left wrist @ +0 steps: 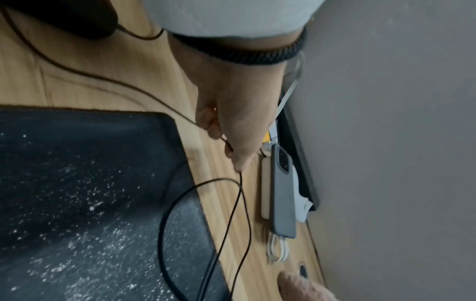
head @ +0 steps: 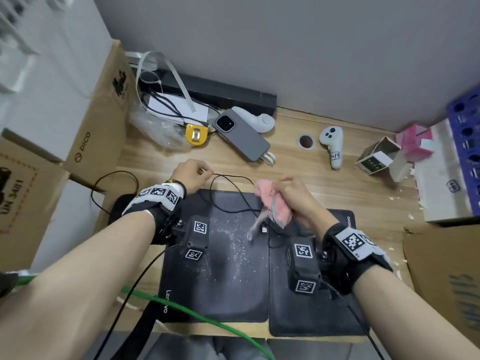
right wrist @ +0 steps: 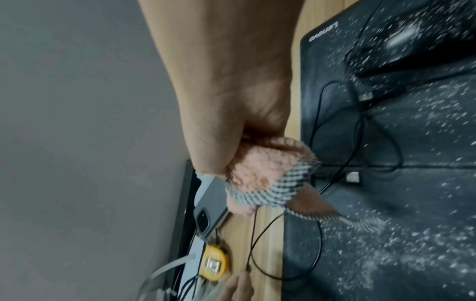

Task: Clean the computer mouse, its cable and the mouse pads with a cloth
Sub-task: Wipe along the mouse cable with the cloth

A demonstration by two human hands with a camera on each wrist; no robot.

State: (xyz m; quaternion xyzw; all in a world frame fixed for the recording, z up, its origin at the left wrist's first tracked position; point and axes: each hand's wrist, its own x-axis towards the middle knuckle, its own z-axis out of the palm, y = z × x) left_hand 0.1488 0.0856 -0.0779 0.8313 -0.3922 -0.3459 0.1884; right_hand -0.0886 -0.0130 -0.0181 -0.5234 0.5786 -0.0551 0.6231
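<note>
Two black mouse pads lie side by side, the left pad [head: 220, 281] [left wrist: 77, 183] and the right pad [head: 311, 313] [right wrist: 425, 163], both speckled with white dust. A thin black cable [head: 231, 175] [left wrist: 240, 195] [right wrist: 253, 234] loops over them. My left hand [head: 192, 175] [left wrist: 231, 114] pinches the cable just beyond the left pad's far edge. My right hand [head: 296, 196] [right wrist: 231, 101] grips a pink cloth [head: 270, 201] [right wrist: 262, 169] bunched around the cable further along. A black mouse [head: 122, 206] [left wrist: 64, 18] sits left of the pads, partly hidden by my left wrist.
Behind the pads lie a grey phone [head: 244, 136], a yellow tape measure [head: 196, 135] and a white controller [head: 332, 144]. Cardboard boxes [head: 98, 105] stand at the left, another box [head: 441, 281] and a blue rack [head: 467, 152] at the right. A green cord [head: 194, 315] crosses the front edge.
</note>
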